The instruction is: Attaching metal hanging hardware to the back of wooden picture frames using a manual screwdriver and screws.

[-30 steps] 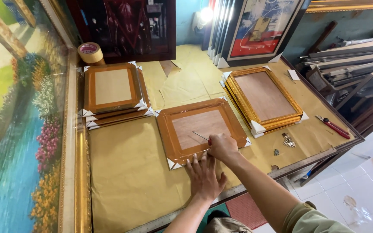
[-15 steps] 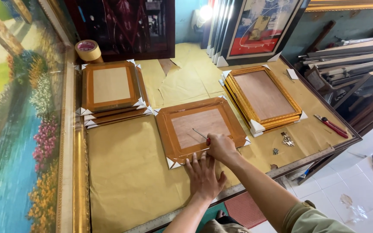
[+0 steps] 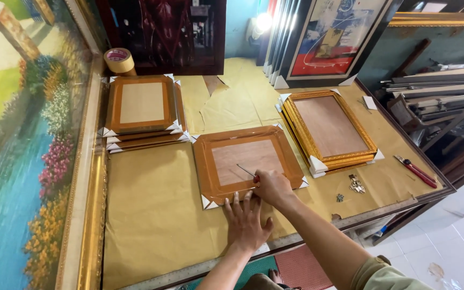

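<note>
A brown picture frame (image 3: pixel 205 161) lies face down in the middle of the paper-covered table, with white corner protectors. My right hand (image 3: pixel 273 188) grips a red-handled screwdriver (image 3: pixel 247 172) whose thin metal shaft points up-left over the frame's backing board. My left hand (image 3: pixel 246 220) rests flat on the table just below the frame's near edge, fingers spread and touching the frame.
A stack of brown frames (image 3: pixel 142 110) lies at the back left, a stack of gold frames (image 3: pixel 328 129) at the right. Small metal fittings (image 3: pixel 356 184) and a red cutter (image 3: pixel 415 171) sit near the right edge. A tape roll (image 3: pixel 119 60), a large landscape painting (image 3: pixel 22 134).
The view shifted slightly. My right hand with the screwdriver stays at the frame's near edge and my left hand stays flat below it.
</note>
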